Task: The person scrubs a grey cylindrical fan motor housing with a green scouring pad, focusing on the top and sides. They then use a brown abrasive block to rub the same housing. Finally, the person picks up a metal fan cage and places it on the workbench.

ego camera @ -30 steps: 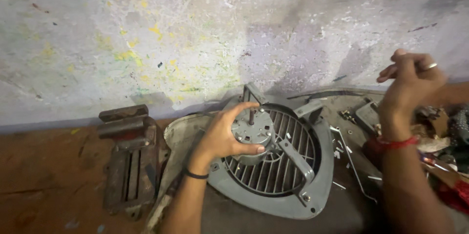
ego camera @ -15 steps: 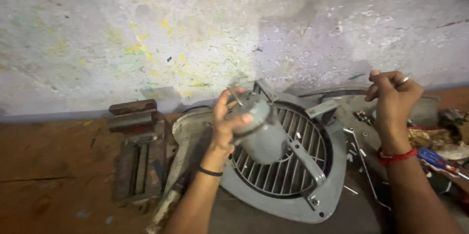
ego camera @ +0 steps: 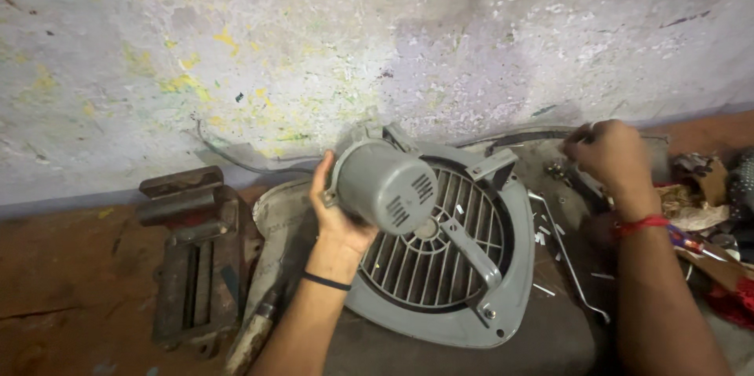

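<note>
left hand (ego camera: 339, 215) grips the grey fan motor (ego camera: 385, 181), fingers closed around its housing, holding it tilted above the grey exhaust fan frame (ego camera: 463, 266), which lies flat against the base of the stained wall (ego camera: 314, 46). right hand (ego camera: 609, 155) is at the frame's far right edge, fingers curled shut; whether they hold anything cannot be told. a rusty bench vise (ego camera: 196, 254) sits left of the frame, apart from it. loose metal parts (ego camera: 550, 227) lie right of the frame
</note>
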